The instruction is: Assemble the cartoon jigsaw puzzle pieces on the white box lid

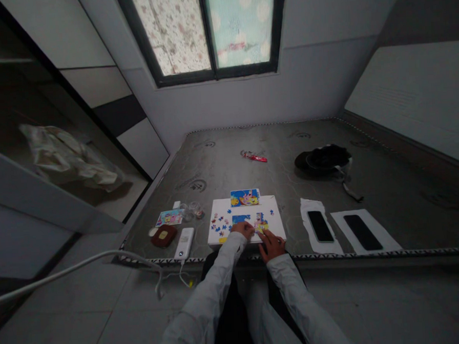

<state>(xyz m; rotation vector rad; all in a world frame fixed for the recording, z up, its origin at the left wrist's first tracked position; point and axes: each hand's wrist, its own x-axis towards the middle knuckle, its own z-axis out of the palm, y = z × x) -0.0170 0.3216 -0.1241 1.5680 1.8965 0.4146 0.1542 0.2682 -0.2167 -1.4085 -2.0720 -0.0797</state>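
Note:
A partly joined jigsaw puzzle (260,222) lies on a white box (216,208) at the edge of the grey mattress. Loose blue and reddish puzzle pieces (219,225) are scattered over the box's left half, and a picture card (245,197) of cartoon figures rests at its back edge. My left hand (243,229) is over the puzzle's lower middle, fingers curled together; whatever they pinch is too small to make out. Close by on the right, my right hand (272,245) has its fingers stretched apart, the tips touching the puzzle's lower edge.
Left of the box are a white power bank (184,243) with a cable, a brown pouch (164,236), another picture card (170,217) and clear plastic containers (193,210). Two dark phones (320,226) lie on white sheets to the right. Farther back are a black cap (323,159) and a red-handled item (255,157).

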